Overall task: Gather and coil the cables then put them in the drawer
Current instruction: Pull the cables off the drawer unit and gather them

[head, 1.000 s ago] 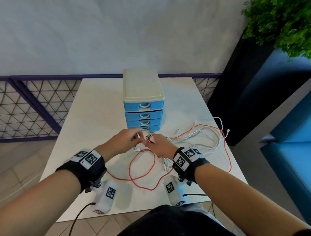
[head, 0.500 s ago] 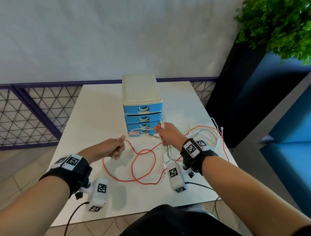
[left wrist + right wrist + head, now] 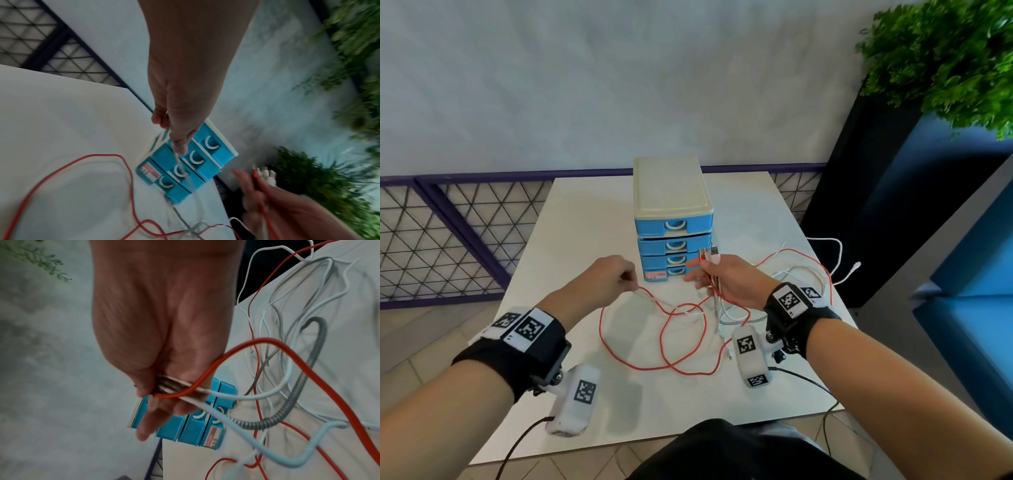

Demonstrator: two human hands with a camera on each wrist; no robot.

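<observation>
White laminate makes up the tabletop, square-cornered, with bare surface open at 9 and 10 o'clock of the drawer unit and along the near edge by the person's lap. That unit stands at the middle of the far half: a cream lid over four blue drawers, all pushed in, each with a white crescent pull, the bottom one carrying a red-and-white label. At 3 o'clock the tabletop's right edge is crowded; a white cable loops out past it and hangs over the side, its plug end off the edge. Of the cables I can count a red one, a grey spiral-wrapped one, a pale blue one and at least one thin white one, tangled together in loose loops at 5 o'clock of the drawers. Both hands are up above the tabletop just in front of the unit. His right hand is curled round a bundle of cable ends, plugs poking up past the thumb. His left hand, at 7 o'clock of the drawers, pinches a thin whitish strand that trails down toward the tangle.
</observation>
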